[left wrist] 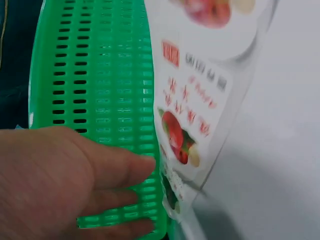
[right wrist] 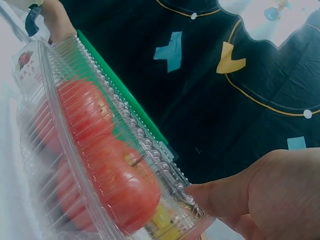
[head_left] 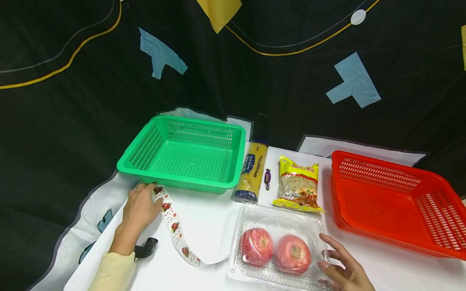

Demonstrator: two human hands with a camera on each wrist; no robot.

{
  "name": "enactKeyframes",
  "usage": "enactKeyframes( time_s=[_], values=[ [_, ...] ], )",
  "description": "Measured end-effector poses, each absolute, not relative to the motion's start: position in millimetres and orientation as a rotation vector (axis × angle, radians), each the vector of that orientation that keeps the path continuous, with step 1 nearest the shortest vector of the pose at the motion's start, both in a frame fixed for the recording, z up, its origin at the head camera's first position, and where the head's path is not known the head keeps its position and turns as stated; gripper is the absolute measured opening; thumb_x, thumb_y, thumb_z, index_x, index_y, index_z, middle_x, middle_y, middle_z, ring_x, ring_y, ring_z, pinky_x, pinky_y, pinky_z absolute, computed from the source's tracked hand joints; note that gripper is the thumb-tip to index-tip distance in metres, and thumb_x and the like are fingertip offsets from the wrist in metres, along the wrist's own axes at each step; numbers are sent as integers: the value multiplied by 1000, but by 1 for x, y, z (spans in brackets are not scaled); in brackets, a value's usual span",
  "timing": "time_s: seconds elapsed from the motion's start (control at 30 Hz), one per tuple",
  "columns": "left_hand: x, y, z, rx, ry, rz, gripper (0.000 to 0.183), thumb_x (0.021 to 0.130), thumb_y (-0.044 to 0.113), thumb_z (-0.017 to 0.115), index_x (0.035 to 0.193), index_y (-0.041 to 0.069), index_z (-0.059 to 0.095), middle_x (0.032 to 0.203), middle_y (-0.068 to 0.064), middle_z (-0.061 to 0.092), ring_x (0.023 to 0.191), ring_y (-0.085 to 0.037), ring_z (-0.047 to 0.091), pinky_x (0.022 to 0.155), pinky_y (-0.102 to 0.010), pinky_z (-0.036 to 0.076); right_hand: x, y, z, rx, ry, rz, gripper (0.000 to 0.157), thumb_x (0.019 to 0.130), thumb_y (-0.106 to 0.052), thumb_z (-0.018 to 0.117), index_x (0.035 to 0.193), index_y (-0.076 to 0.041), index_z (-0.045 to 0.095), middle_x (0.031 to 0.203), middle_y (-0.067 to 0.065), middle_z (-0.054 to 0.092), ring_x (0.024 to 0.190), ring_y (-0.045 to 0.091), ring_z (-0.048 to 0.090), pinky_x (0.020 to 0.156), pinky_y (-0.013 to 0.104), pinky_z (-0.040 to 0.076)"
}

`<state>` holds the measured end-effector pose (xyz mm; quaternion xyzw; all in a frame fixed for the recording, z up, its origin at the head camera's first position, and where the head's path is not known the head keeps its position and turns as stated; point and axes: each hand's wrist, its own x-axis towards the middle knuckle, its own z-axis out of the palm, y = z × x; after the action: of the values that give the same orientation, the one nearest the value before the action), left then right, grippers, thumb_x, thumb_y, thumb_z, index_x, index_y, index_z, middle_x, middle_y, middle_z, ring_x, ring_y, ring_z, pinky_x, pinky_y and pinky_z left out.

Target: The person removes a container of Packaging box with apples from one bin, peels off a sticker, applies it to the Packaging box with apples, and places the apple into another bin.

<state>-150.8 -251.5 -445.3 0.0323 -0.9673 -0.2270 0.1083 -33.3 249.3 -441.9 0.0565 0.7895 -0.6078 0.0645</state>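
A clear plastic clamshell box (head_left: 276, 218) with two red apples (head_left: 293, 254) inside lies at the front of the white table. At its right edge, my right hand (head_left: 346, 266) pinches the rim between thumb and fingers; the right wrist view has the thumb (right wrist: 210, 197) on that edge. A curved strip of fruit-printed labels (head_left: 174, 226) runs from the box's left side to the green basket (head_left: 182, 184). Beside the strip's far end is my left hand (head_left: 140, 206). In the left wrist view its fingers (left wrist: 117, 167) are fairly straight, close to the strip.
Behind the box lie a spaghetti pack (head_left: 255, 169), a small purple-wrapped candy (head_left: 267, 180) and a yellow food bag (head_left: 298, 184). The red basket (head_left: 378, 234) stands at the right. A dark cloth (head_left: 273, 101) with taped patches hangs behind the table.
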Motion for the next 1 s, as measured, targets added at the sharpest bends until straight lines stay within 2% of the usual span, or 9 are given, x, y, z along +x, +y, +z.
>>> enactKeyframes(
  time_s=[0.2,0.4,0.57,0.67,0.8,1.0],
  values=[
    [-160,-253,-447,88,-2985,-619,50,83,11,72,126,-11,56,118,-38,51,109,-61,41,85,-65,37,-33,250,-442,154,2370,-1849,65,88,2,66,147,-11,41,119,27,46,83,28,65,67,36,56],
    [-160,-252,-449,103,-2955,-642,50,78,6,76,124,-5,60,112,-34,54,106,-57,44,77,-63,41,-35,253,-441,157,2295,-1851,67,90,-1,65,150,-12,36,124,29,42,88,33,63,69,42,58],
    [-158,-251,-450,124,-2909,-671,39,79,0,72,117,-6,64,106,-32,56,104,-56,46,76,-63,42,-35,254,-441,143,2281,-1850,67,91,-2,65,150,-12,35,125,30,41,90,35,62,70,44,58],
    [-158,-252,-450,165,-2917,-671,40,81,1,71,118,-9,61,108,-36,52,103,-57,44,76,-64,41,-35,253,-441,137,2285,-1855,67,91,-1,64,150,-11,34,125,30,40,90,34,62,69,44,58],
    [-156,-253,-450,217,-2983,-656,49,83,8,71,125,-12,55,114,-43,42,103,-60,38,74,-67,40,-35,252,-441,164,2288,-1865,67,91,-1,65,150,-11,36,123,29,41,89,34,62,69,43,58],
    [-155,-257,-450,177,-3020,-613,49,82,14,71,121,-12,55,106,-42,38,99,-60,35,70,-65,39,-33,251,-443,151,2335,-1870,65,89,1,66,148,-11,40,120,27,44,87,32,63,67,41,58]
  ],
)
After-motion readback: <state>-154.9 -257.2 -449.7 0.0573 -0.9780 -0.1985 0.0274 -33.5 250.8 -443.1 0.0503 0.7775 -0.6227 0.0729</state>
